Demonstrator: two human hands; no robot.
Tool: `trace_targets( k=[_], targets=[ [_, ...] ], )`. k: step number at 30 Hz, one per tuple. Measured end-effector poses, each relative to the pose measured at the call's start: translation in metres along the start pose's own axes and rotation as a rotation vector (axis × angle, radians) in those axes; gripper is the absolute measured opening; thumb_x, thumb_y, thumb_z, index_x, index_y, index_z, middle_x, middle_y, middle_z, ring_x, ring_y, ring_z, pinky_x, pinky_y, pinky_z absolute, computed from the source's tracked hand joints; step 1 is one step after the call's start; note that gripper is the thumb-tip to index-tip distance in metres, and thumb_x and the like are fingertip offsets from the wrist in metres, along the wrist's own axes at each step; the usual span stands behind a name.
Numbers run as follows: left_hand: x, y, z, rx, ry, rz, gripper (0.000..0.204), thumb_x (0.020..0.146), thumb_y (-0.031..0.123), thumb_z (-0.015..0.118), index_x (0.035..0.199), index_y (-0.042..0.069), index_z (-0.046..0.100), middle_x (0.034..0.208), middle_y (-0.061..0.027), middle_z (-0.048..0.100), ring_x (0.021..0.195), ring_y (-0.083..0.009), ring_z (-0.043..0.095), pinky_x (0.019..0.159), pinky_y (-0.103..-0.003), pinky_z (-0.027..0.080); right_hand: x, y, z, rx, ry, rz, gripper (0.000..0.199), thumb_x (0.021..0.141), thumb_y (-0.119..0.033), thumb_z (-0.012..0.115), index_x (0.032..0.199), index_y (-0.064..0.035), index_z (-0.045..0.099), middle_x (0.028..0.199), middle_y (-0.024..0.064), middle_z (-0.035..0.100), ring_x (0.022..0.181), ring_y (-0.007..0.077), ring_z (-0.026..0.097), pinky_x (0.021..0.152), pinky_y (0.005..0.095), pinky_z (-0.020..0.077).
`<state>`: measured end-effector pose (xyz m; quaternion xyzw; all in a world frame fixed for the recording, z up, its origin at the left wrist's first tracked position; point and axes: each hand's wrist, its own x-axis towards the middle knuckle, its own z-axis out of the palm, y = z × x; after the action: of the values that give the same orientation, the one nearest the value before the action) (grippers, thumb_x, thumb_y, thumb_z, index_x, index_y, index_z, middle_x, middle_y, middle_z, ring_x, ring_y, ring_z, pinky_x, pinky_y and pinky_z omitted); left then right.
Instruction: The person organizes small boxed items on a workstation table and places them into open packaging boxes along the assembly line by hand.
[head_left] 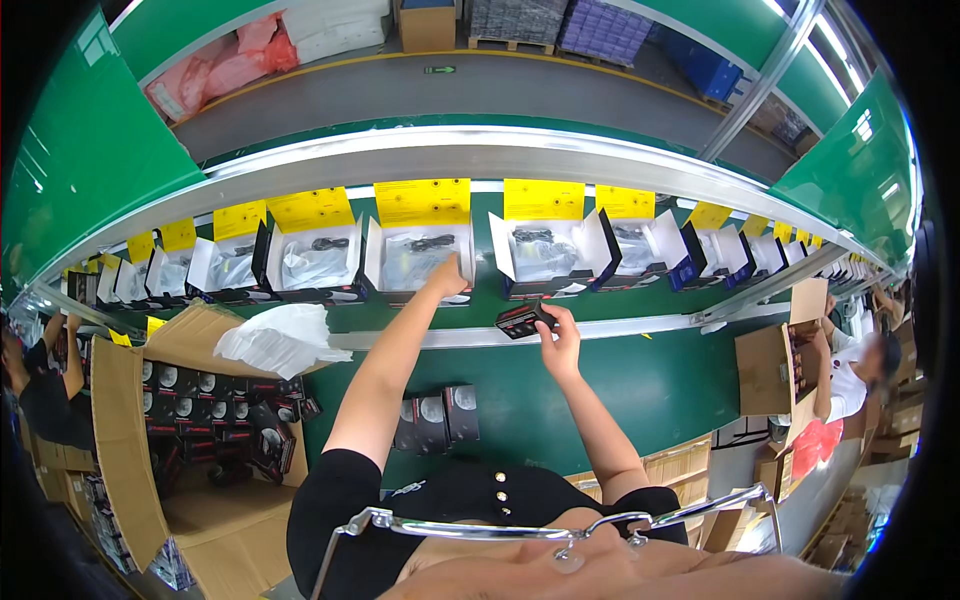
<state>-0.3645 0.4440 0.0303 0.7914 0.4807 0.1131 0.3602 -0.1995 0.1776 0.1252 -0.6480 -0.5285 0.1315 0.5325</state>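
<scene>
My right hand [562, 338] grips a small black box [522, 319] with red and white print, held over the near side of the bench. My left hand [452, 277] reaches into the right side of an open white-lined box [375, 250]; its fingertips are partly hidden there, so their grip is unclear. Inside that box lie a clear plastic bag [408, 265] and a coiled black cable [432, 242]. A yellow sheet [422, 203] stands up at its back. Close to my body, small black boxes [422, 424] rest on the green bench.
Similar open boxes [545, 262] stand in a row on both sides. At my left, a large carton [125, 440] holds many small black boxes, with white plastic wrap [280, 340] on its flap. A metal rail [620, 328] runs along the bench. Another person [850, 375] works at far right.
</scene>
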Motion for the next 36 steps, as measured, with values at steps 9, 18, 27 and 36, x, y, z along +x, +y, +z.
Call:
trace_targets(
  k=[9, 18, 27, 36],
  targets=[
    [-0.016, -0.019, -0.009, -0.073, 0.119, -0.042, 0.048, 0.079, 0.023, 0.071, 0.121, 0.002, 0.061, 0.112, -0.0226, 0.066, 0.105, -0.0361, 0.065, 0.09, -0.043, 0.051, 0.043, -0.038, 0.027, 0.094, 0.046, -0.069, 0.031, 0.086, 0.0, 0.069, 0.115, -0.0039, 0.061, 0.107, 0.0124, 0.062, 0.091, 0.0224, 0.064, 0.074, 0.0306, 0.0518],
    [-0.102, -0.002, -0.022, -0.353, 0.294, 0.251, 0.025, 0.094, 0.008, 0.056, 0.116, 0.004, 0.067, 0.11, -0.0172, 0.07, 0.103, -0.029, 0.068, 0.089, -0.035, 0.052, 0.149, -0.028, 0.073, -0.252, -0.3, -0.548, 0.031, 0.082, -0.003, 0.068, 0.111, -0.0076, 0.061, 0.107, 0.0125, 0.062, 0.097, 0.0358, 0.063, 0.082, 0.042, 0.0525],
    [-0.027, 0.019, -0.033, 0.009, 0.167, 0.207, 0.033, 0.089, 0.013, 0.051, 0.119, 0.004, 0.063, 0.108, -0.0249, 0.066, 0.103, -0.0411, 0.062, 0.091, -0.048, 0.049, 0.145, -0.033, 0.058, -0.198, -0.165, -0.431, 0.027, 0.083, -0.001, 0.066, 0.109, -0.0054, 0.06, 0.107, 0.0141, 0.063, 0.096, 0.0384, 0.063, 0.08, 0.0433, 0.0528],
    [-0.002, -0.002, -0.017, -0.505, 0.031, 0.151, 0.04, 0.091, 0.002, 0.054, 0.131, 0.005, 0.056, 0.12, -0.0181, 0.065, 0.109, -0.0271, 0.064, 0.098, -0.035, 0.046, 0.137, -0.017, 0.069, -0.194, -0.359, -0.459, 0.03, 0.082, 0.001, 0.065, 0.111, -0.0055, 0.058, 0.109, 0.0136, 0.061, 0.1, 0.0378, 0.061, 0.084, 0.0423, 0.0515]
  ],
)
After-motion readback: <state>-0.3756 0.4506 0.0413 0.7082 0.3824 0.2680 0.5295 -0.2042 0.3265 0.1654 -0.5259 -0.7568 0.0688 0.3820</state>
